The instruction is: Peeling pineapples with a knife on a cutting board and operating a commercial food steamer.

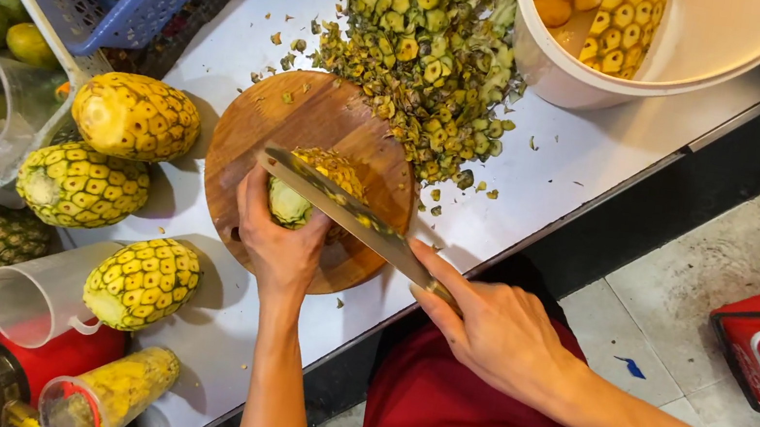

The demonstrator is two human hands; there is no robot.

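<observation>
- On the round wooden cutting board (313,126), the left hand (277,241) curls around a partly peeled pineapple (312,193), fingers closed on its lower side; the fruit lies near the board's middle
- Beside it, the right hand (492,328) is wrapped shut on the handle of a long knife (347,207); the blade lies across the pineapple, just above the left fingers; a slip on the wet rind could bring the edge onto them
- Juice on the board could let the fruit roll under pressure; the grip looks firm, though
- Peel scraps (425,53) crowd the board's far edge; three trimmed pineapples (134,116) lie just left; either could hamper a turn
</observation>
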